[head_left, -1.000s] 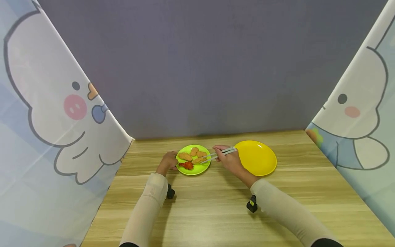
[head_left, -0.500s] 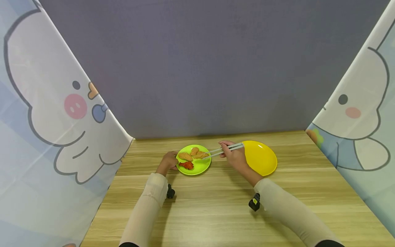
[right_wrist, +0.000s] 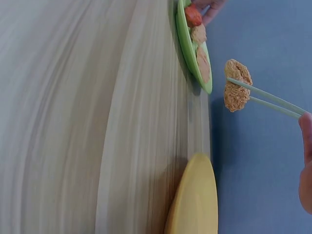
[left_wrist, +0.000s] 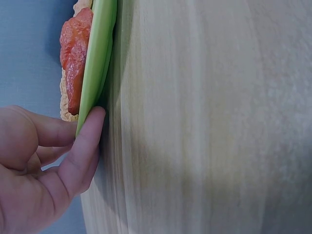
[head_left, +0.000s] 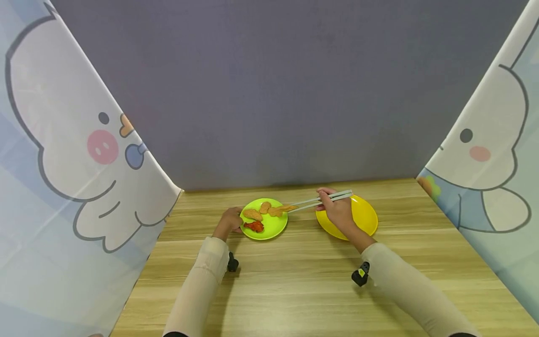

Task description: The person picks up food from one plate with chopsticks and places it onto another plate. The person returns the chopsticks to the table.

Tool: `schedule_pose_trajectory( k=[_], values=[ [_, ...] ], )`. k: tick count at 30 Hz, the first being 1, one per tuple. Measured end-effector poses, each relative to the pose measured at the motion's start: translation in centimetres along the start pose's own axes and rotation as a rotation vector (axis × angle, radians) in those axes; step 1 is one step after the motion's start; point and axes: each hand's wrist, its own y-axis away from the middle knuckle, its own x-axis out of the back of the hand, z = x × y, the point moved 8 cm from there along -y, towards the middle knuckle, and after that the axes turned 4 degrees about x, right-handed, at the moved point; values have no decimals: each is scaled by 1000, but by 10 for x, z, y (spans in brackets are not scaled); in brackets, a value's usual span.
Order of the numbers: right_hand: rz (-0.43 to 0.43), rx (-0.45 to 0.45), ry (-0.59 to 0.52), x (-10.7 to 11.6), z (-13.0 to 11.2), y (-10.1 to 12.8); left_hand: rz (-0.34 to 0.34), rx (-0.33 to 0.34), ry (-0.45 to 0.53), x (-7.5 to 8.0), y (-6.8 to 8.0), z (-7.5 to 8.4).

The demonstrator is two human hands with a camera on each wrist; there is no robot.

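Note:
My left hand point(head_left: 230, 220) pinches the rim of a green plate point(head_left: 273, 229) between thumb and fingers, as the left wrist view shows. Lying on that plate are a red glazed chicken piece point(left_wrist: 77, 58) and several breaded pieces, among them a long one point(head_left: 252, 214). My right hand point(head_left: 337, 210) holds a pair of pale chopsticks point(right_wrist: 273, 100). Between their tips a breaded fried chicken piece point(right_wrist: 237, 85) hangs in the air, near the green plate's right edge in the head view. The right hand is above a yellow plate point(head_left: 366, 217) and partly hides it.
Both plates stand on a wood-grain table point(head_left: 286, 290), the yellow one to the right. A grey panel point(head_left: 294, 93) rises behind the table. Cartoon-printed sheets point(head_left: 63, 140) flank it on both sides.
My right hand has moved right, over the yellow plate. The chopsticks have lifted a breaded chicken piece from the green plate and carried it rightward. The left hand stays at the rim.

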Motion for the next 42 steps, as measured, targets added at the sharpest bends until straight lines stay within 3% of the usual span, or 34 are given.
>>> schedule_pose_trajectory(
  k=[10,23,42],
  values=[
    [53,-23,-12,43,7,-3,10,-9,21,1,3,1],
    [122,-19,86,89,16,-1,7,-11,18,1,-2,0],
    [124,5,163,108,18,4,-3,1,49,0,-3,-3]
  ],
)
